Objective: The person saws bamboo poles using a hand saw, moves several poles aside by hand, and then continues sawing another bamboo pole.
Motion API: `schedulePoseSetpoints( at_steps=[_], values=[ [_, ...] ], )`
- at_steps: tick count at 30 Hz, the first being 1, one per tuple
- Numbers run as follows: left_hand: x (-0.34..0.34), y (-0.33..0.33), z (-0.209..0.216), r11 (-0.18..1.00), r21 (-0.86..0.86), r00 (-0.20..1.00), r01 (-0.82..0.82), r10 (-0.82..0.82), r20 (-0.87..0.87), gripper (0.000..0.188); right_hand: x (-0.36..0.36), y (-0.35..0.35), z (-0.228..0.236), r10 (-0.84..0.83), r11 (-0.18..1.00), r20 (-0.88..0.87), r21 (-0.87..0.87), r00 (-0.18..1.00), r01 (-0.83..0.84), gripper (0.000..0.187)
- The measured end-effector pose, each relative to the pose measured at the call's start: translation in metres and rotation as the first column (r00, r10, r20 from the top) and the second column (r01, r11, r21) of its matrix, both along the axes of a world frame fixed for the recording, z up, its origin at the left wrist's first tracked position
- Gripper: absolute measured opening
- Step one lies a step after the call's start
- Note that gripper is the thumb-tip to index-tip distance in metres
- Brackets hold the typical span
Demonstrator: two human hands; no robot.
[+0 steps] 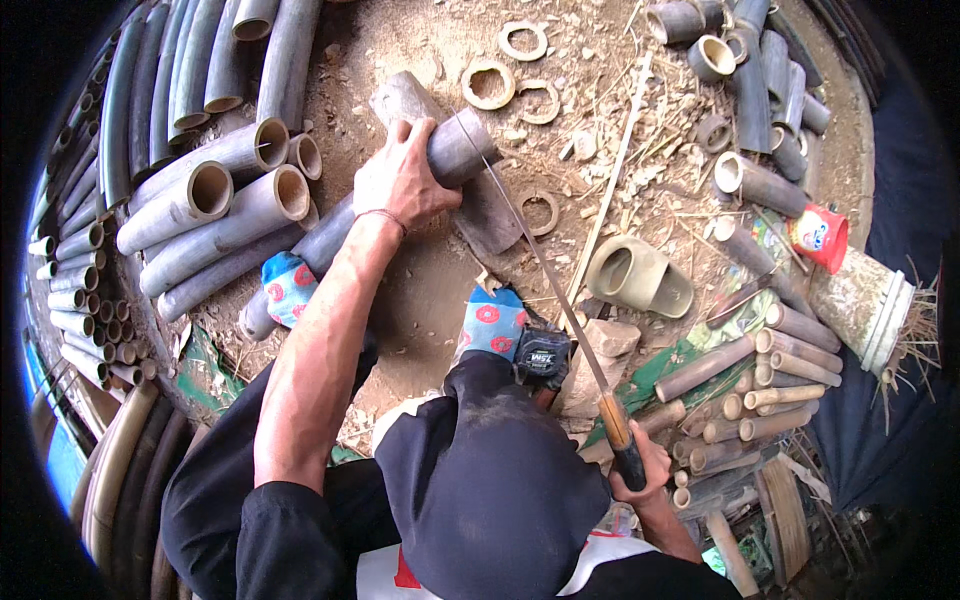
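My left hand [398,178] is closed over a thick grey bamboo pole [458,148], close to its far end. The pole lies slantwise, resting across a shorter bamboo or wood piece [492,222] on the ground. In my right hand [648,466] is a hand saw [562,290], gripped by its dark handle with a wooden part. Its long thin blade runs up and left, crossing the pole just right of my left hand. Whether the teeth are in a cut is too fine to see. Sawn bamboo rings [488,85] lie beyond the pole's end.
Cut bamboo tubes [208,190] are stacked at the left, and thinner ones [710,455] at the lower right. A tan slipper [640,276], a tape measure [544,354], a red container [820,238] and a pale bucket [870,305] lie to the right. Wood chips cover the ground.
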State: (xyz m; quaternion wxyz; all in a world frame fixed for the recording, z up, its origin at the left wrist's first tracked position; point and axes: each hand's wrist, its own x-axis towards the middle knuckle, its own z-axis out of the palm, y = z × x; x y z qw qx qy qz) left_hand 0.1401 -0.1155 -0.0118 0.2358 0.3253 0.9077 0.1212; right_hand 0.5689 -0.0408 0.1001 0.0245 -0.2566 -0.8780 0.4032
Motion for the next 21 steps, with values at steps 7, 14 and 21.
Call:
schedulePoseSetpoints(
  at_steps=[7,14,21],
  values=[
    [0.001,0.004,-0.006,0.999,0.032,1.000,-0.010,0.010,0.005,0.083,-0.206,0.024,-0.096,-0.108,0.994,-0.384,-0.069,0.917,0.088,0.061],
    [-0.001,-0.001,-0.007,1.000,0.004,1.000,-0.023,0.023,-0.018,0.083,-0.001,-0.002,-0.024,0.041,0.998,-0.042,0.051,0.998,-0.039,0.064],
    [0.003,0.006,-0.007,1.000,-0.023,0.999,-0.010,0.011,0.037,0.086,-0.196,0.025,-0.091,-0.116,0.991,-0.327,-0.105,0.938,0.086,0.060]
  ],
)
